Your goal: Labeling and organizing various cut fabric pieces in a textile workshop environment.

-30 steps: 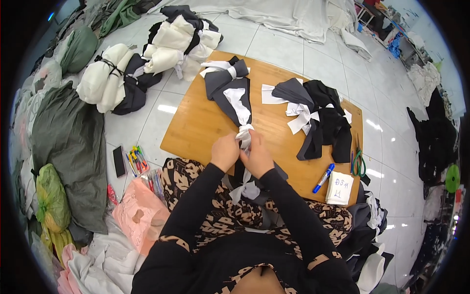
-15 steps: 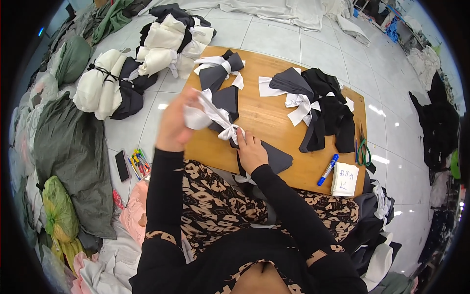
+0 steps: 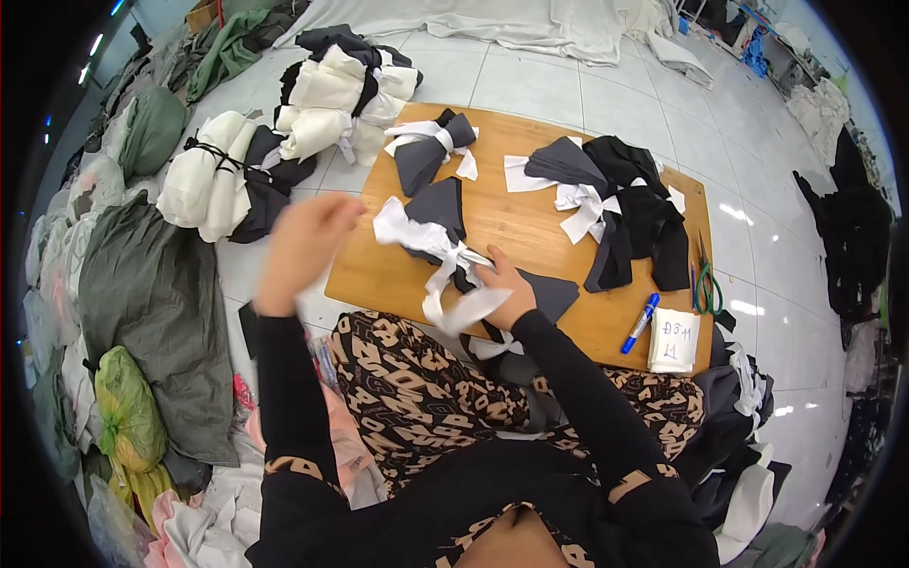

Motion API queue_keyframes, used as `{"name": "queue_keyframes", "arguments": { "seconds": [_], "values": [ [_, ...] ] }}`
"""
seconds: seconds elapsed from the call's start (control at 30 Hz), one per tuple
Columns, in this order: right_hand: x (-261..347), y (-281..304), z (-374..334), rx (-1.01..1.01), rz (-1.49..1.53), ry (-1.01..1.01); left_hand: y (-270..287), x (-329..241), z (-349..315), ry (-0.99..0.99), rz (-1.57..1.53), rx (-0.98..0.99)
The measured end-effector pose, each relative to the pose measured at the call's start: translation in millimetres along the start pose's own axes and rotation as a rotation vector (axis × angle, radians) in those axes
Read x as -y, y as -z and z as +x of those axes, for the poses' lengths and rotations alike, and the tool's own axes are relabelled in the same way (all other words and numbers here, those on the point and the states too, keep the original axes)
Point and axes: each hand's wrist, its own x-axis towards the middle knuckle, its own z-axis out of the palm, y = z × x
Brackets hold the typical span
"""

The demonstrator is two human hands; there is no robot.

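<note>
One hand of ours, the right hand point(image 3: 511, 292), is on the grey-and-white cloth bundle point(image 3: 445, 248), which lies on the near left part of the wooden desk point(image 3: 535, 237). We have its thumb and fingers closed around the gathered middle of the bundle, with the white folds just in front of the fingertips. From that gathered spot, a dark grey flap spreads to the far side, and another dark flap fans out on the desk to the right of our hand. A white strip point(image 3: 437, 292) hangs in a loop on the near side, its blurred end just beside our right fingers.

Our left hand point(image 3: 308, 248) is raised at the left edge of the desk, apart from the bundle. Its fingers look drawn together, but they blur, and we cannot tell whether anything is between them.

Farther up the desk we see a second tied bundle point(image 3: 423, 161), and on the right a heap of black and grey cloth pieces point(image 3: 647, 222). Near the right corner lie a blue marker point(image 3: 641, 324), a white stack point(image 3: 673, 341) with blue writing and green-handled scissors point(image 3: 707, 291).
</note>
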Motion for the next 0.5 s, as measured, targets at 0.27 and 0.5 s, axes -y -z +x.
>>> {"name": "queue_keyframes", "arguments": {
  "seconds": [0.27,0.5],
  "values": [
    [-5,56,12,0.413,0.987,-0.401,-212,82,15,-0.127,0.015,-0.061],
    [2,82,44,0.038,0.050,0.100,-222,67,15,-0.168,0.086,-0.166]
  ]
}}
